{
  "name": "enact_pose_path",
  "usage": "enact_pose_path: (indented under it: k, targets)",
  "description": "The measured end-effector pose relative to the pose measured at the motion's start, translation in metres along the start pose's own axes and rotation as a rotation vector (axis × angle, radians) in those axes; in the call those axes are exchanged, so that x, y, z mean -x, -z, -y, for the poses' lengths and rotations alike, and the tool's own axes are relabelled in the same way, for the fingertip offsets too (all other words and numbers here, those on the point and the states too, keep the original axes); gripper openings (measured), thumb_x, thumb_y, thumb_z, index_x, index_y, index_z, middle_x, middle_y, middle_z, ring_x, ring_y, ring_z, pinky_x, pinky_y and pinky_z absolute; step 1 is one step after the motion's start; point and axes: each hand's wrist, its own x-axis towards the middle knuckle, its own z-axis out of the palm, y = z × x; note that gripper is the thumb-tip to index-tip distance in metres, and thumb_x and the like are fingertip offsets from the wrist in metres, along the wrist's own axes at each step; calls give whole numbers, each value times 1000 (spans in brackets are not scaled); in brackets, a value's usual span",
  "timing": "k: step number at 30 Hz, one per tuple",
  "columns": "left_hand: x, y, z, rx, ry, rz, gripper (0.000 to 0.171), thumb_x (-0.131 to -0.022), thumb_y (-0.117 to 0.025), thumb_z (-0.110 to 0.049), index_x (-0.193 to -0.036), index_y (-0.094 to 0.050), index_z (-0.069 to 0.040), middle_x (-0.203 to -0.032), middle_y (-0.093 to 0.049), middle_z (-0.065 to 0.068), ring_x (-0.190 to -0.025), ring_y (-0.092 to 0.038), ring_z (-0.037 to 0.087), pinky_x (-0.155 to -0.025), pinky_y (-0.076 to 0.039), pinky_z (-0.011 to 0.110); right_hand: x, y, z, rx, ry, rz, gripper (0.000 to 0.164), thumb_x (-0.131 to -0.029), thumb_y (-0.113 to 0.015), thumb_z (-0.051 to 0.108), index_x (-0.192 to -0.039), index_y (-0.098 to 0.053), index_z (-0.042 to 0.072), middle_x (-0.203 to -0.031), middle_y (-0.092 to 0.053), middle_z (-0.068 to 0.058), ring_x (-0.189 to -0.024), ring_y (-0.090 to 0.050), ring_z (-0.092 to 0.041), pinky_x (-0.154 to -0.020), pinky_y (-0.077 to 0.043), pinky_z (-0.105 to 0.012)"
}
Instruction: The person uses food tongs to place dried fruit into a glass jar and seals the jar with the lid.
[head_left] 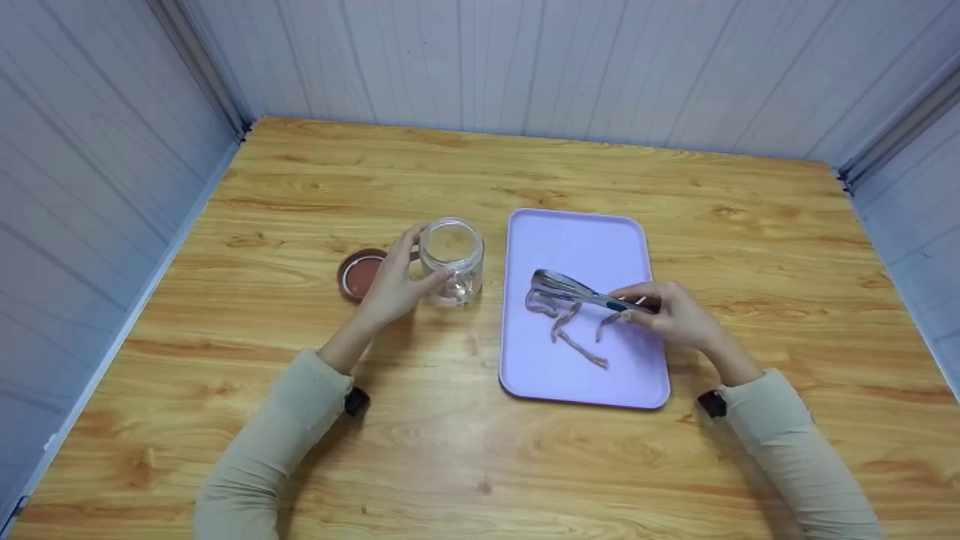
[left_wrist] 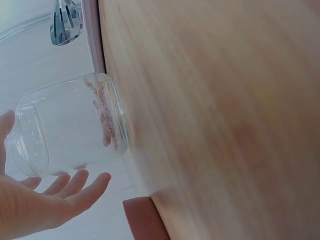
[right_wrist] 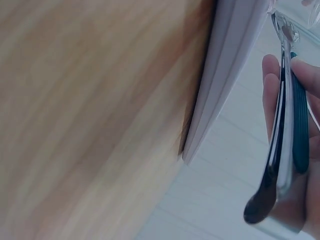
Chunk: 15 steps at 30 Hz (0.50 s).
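My left hand [head_left: 399,279] holds a clear jar [head_left: 451,259] at its upper part, thumb in front and fingers round the left side. The jar stands upright without its lid, and several reddish-brown strips [left_wrist: 106,115] lie at its bottom in the left wrist view. With my right hand [head_left: 675,315] I grip metal tongs [head_left: 574,289] by their dark green handles [right_wrist: 300,120]. The slotted tong head hangs over the lilac tray [head_left: 577,240], above several thin brown strips [head_left: 581,349]. Whether the tongs pinch a strip I cannot tell.
A brown-red round lid [head_left: 361,276] lies inside up on the wooden table [head_left: 420,450], just left of the jar and partly behind my left hand. The tray sits a short way right of the jar. Pale panel walls [head_left: 487,67] border the table's back and sides.
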Motion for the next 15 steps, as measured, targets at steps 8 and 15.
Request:
enact_pose_path:
  k: [8, 15]
  targets:
    - [0, 0, 1, -3, -2, 4, 74, -76, -69, -31, -135, -30, -10, -127, -38, 15, -113, -39, 25, -95, -31, 44, 0, 6, -23, 0, -31, -28, 30, -77, -60, -8, -106, -63, 0, -84, -63, -16, -60, -53, -21, -48, -43, -20]
    - [1, 1, -1, -2, -13, -1, 72, -77, -68, -29, -135, -30, -8, -126, -39, 14, -113, -39, 23, -94, -31, 43, -2, 19, -20, 35, -13, -64, 27, -79, -61, -3, -105, -65, 4, -81, -64, -12, -56, -49, -13, -44, -39, -20]
